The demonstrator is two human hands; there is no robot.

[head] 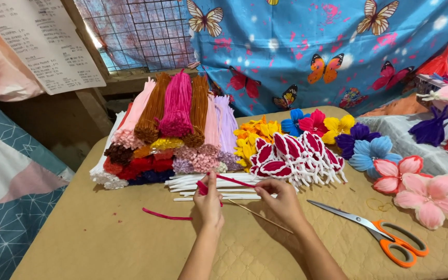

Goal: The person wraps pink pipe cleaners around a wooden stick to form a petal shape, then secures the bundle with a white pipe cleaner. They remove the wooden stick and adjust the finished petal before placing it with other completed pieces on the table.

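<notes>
My left hand pinches one end of a dark pink pipe cleaner near the middle of the table. My right hand grips the same pipe cleaner further along, fingers closed on it. A thin wooden stick runs diagonally under my right hand; I cannot tell which hand holds it. Just beyond my fingers lie several white pipe cleaners. A loose dark pink pipe cleaner piece rests on the tan quilted table cover to the left of my left hand.
Bundles of coloured pipe cleaners are stacked behind the hands. Red-and-white petal pieces and finished pipe cleaner flowers lie right of them. Orange-handled scissors rest at the right. A butterfly-print blue cloth hangs behind.
</notes>
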